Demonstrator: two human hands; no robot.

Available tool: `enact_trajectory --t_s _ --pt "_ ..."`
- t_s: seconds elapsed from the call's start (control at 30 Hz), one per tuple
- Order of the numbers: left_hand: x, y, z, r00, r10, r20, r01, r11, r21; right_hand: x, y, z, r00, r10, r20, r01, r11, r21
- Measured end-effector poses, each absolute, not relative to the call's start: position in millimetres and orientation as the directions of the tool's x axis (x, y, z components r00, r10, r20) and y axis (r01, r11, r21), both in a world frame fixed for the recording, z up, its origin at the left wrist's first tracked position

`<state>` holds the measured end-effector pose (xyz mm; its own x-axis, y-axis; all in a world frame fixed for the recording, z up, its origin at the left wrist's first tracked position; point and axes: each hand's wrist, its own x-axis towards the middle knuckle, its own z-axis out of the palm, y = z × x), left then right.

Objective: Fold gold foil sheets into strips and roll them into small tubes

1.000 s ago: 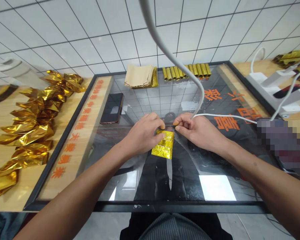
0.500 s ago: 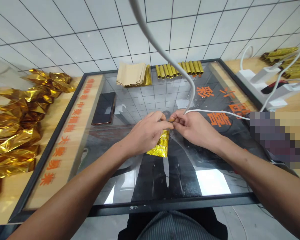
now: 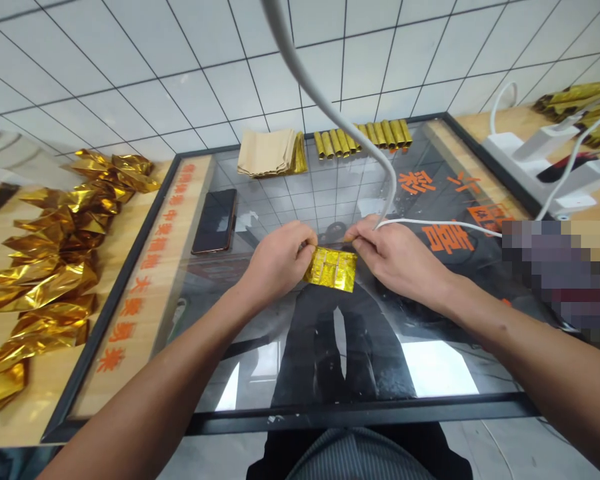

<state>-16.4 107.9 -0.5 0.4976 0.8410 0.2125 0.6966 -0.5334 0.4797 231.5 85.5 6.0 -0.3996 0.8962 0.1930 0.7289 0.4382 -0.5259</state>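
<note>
A small folded gold foil piece (image 3: 331, 269) hangs between my two hands just above the glass table top (image 3: 300, 347). My left hand (image 3: 278, 259) pinches its left end with curled fingers. My right hand (image 3: 396, 253) pinches its upper right corner, fingers closed. The foil is spread flat and wide, its creased face towards me.
A heap of crumpled gold foil bags (image 3: 50, 253) lies on the wood at the left. A dark phone (image 3: 215, 221) rests on the glass. Brown paper sheets (image 3: 270, 153) and a row of gold rolls (image 3: 363, 137) sit at the far edge. White cables (image 3: 330, 107) cross overhead; chargers (image 3: 545, 153) at right.
The foil piece was turned edge-on with my fingertips together half a second ago; now my hands have drawn apart and it is stretched flat and horizontal between them.
</note>
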Motion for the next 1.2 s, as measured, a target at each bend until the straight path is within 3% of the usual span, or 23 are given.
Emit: enact_trajectory --t_s 0.27,0.9,1.2 --pt "-14 100 -8 0.320 0.917 0.239 0.782 -0.398 0.480 234 90 0 -0.373 0.898 0.233 0.742 0.439 -0.506" --pt "-7 98 -9 0.452 0.873 0.184 0.773 -0.486 0.408 235 91 -1 -0.472 0.857 0.207 0.755 0.514 -0.407" --pt "-12 98 -10 0.560 0.799 0.219 0.718 -0.600 0.352 231 83 18 -0.560 0.824 0.086 0.814 0.567 -0.124"
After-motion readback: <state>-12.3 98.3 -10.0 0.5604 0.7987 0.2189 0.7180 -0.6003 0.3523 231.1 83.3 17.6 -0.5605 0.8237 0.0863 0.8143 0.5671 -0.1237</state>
